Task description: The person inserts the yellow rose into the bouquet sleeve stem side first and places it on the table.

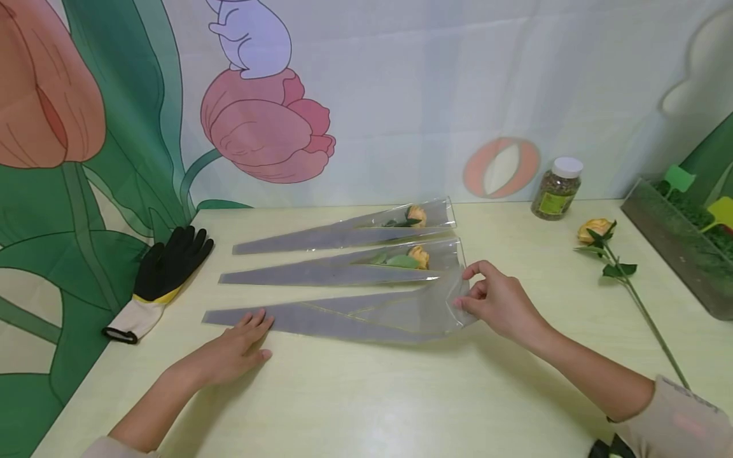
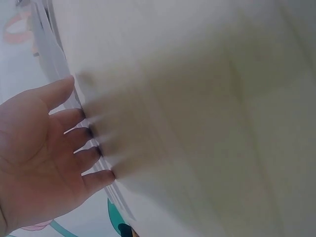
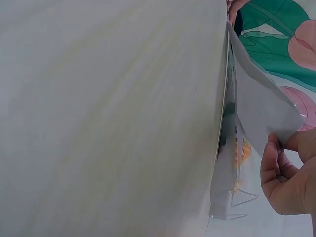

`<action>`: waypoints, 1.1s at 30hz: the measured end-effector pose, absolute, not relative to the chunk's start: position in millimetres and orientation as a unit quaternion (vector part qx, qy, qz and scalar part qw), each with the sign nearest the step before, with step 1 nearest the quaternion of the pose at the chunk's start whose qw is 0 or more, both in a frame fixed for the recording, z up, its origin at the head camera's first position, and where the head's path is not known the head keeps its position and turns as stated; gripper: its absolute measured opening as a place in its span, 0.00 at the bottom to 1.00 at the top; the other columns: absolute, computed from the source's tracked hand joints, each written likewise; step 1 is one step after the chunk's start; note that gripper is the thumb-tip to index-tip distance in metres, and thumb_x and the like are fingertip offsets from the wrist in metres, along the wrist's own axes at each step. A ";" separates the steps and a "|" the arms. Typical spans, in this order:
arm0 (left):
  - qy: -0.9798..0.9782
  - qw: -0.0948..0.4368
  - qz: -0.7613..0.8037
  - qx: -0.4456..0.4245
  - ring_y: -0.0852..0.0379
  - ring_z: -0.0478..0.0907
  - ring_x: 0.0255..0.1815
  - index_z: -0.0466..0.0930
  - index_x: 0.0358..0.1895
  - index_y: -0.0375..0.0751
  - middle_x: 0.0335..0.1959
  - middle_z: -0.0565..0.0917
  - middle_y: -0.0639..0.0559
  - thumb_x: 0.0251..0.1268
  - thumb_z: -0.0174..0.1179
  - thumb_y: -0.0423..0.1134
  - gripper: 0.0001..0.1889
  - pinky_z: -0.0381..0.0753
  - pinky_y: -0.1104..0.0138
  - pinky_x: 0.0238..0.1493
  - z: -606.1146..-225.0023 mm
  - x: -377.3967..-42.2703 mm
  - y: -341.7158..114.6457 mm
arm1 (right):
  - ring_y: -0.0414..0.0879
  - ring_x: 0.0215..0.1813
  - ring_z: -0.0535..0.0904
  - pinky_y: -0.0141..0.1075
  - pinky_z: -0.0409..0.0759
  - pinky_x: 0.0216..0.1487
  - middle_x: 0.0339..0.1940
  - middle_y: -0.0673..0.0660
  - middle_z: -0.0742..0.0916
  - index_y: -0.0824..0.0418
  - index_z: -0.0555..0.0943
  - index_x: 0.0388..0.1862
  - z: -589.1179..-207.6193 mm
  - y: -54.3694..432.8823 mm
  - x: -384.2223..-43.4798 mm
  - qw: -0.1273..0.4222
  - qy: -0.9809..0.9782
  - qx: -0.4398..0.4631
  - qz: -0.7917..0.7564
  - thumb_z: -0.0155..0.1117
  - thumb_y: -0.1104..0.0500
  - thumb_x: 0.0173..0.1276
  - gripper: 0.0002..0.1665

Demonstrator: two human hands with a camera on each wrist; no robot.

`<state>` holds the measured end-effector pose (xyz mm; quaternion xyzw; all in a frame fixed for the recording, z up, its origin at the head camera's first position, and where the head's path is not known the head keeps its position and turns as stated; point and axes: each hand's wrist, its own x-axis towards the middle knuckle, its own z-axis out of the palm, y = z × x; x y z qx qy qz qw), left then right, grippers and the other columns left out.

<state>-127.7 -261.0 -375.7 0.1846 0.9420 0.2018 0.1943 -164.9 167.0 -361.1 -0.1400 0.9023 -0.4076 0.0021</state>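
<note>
A long tapered flower sleeve (image 1: 366,318), clear with grey, lies nearest me on the table, its wide mouth to the right. My left hand (image 1: 231,353) rests on its narrow end with fingers extended. At the mouth, the thumb and index finger of my right hand (image 1: 506,305) pinch the edge and lift it off the table. In the right wrist view the raised sleeve (image 3: 261,106) hangs from those fingers. Just behind lie two more sleeves, the middle one (image 1: 338,272) and the far one (image 1: 338,234), each with a yellow rose inside.
A loose yellow rose (image 1: 595,232) with a long stem lies at the right. Behind it stand a white-lidded jar (image 1: 557,191) and a clear planter box (image 1: 676,254) of greenery. A black-and-white work glove (image 1: 172,267) lies at the left edge. A printed cloth (image 1: 389,114) hangs behind the table.
</note>
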 end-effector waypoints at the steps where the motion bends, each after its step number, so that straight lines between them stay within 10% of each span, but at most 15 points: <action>1: 0.942 0.195 0.202 0.184 0.32 0.38 0.69 0.51 0.70 0.29 0.71 0.46 0.31 0.70 0.49 0.48 0.34 0.43 0.39 0.62 -375.6 -127.7 -260.9 | 0.41 0.18 0.69 0.32 0.64 0.20 0.19 0.50 0.82 0.68 0.71 0.48 -360.5 167.0 -165.0 0.000 0.905 -0.135 -0.404 0.69 0.65 0.57 0.22; 9: 0.942 0.190 0.205 0.186 0.31 0.38 0.69 0.52 0.70 0.28 0.70 0.46 0.30 0.70 0.50 0.47 0.34 0.44 0.39 0.62 -376.3 -127.5 -260.7 | 0.45 0.20 0.73 0.33 0.62 0.18 0.19 0.50 0.83 0.71 0.73 0.57 -357.6 169.4 -169.0 0.036 0.906 -0.091 -0.412 0.68 0.59 0.58 0.30; 33: 0.941 0.190 0.209 0.185 0.31 0.38 0.69 0.51 0.70 0.28 0.70 0.46 0.31 0.70 0.50 0.46 0.34 0.43 0.39 0.62 -378.1 -128.1 -261.7 | 0.48 0.35 0.72 0.38 0.71 0.36 0.28 0.52 0.81 0.65 0.79 0.30 -360.4 186.2 -176.7 0.117 0.870 -0.039 -0.477 0.65 0.60 0.60 0.08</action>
